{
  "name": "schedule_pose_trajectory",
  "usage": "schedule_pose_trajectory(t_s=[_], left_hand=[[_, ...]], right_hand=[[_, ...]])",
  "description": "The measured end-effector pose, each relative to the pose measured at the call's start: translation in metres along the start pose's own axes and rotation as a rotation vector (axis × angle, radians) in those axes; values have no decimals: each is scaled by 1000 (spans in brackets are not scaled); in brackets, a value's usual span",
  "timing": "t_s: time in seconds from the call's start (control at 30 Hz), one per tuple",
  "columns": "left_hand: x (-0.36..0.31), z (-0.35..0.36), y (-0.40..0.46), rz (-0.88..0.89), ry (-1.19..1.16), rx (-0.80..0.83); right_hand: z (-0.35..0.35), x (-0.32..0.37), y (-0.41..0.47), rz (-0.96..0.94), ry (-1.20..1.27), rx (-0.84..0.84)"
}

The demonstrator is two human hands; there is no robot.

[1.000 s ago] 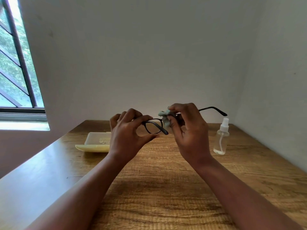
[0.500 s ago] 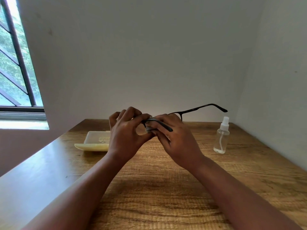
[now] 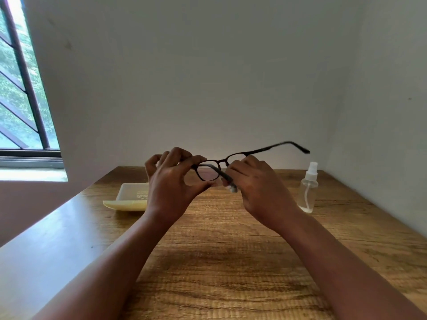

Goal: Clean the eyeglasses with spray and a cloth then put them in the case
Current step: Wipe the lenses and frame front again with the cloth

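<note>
Now both forearms reach forward from the bottom of the view, raised above a wooden worktop point(image 3: 219, 262), and the hands meet in the middle of the scene. The left hand point(image 3: 172, 183) has its back toward the camera; its fingers point(image 3: 182, 158) curl over the top while the thumb presses from below, pinching the left rim of the dark-framed eyeglasses point(image 3: 221, 161). The right hand point(image 3: 256, 190) sits just beside it, fingers curled round the right lens area, with a small scrap of pale cloth point(image 3: 232, 187) showing at the lower edge of the grip. How much of the cloth is inside the hand cannot be told. One temple arm of the eyeglasses stretches up and to the right, clear of both hands; the other crosses in front of the left lens toward the right hand.

Compared with half a second ago, the hands have drawn slightly apart, so the left lens and the bridge are now in plain view, where before the right hand's fingers covered them. A second ago the cloth was bunched on top of the frame; it now shows only below.

On the worktop behind the left hand lies an open pale yellow case point(image 3: 129, 199). Right of the right hand stands a clear spray bottle point(image 3: 308, 192), upright near the right wall.
</note>
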State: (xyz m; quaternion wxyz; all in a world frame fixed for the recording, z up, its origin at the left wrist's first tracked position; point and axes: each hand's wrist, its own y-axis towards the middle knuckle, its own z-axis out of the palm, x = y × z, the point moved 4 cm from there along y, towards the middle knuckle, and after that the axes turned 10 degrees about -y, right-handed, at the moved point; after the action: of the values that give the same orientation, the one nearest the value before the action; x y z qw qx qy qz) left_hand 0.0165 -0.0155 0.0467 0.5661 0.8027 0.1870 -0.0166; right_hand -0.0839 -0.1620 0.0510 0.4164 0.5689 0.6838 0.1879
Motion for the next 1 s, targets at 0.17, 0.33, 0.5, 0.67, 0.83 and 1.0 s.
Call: schedule_pose_trajectory(t_s=[0.17, 0.33, 0.5, 0.67, 0.83, 1.0], left_hand=[[3, -2, 1, -41, -17, -13], [1, 1, -1, -27, -39, -1], [-2, 1, -1, 2, -71, 6], [-4, 1, -1, 41, -100, 7], [-3, 0, 1, 47, -82, -6], [-5, 1, 0, 50, -96, 4]], right_hand=[[-21, -18, -12, 260, 156, -216], [-27, -26, -16, 337, 220, -412], [-9, -19, -15, 272, 161, -289], [-8, -17, -14, 255, 150, -250], [-7, -21, -14, 291, 137, -199], [-6, -25, -16, 358, 107, -200]])
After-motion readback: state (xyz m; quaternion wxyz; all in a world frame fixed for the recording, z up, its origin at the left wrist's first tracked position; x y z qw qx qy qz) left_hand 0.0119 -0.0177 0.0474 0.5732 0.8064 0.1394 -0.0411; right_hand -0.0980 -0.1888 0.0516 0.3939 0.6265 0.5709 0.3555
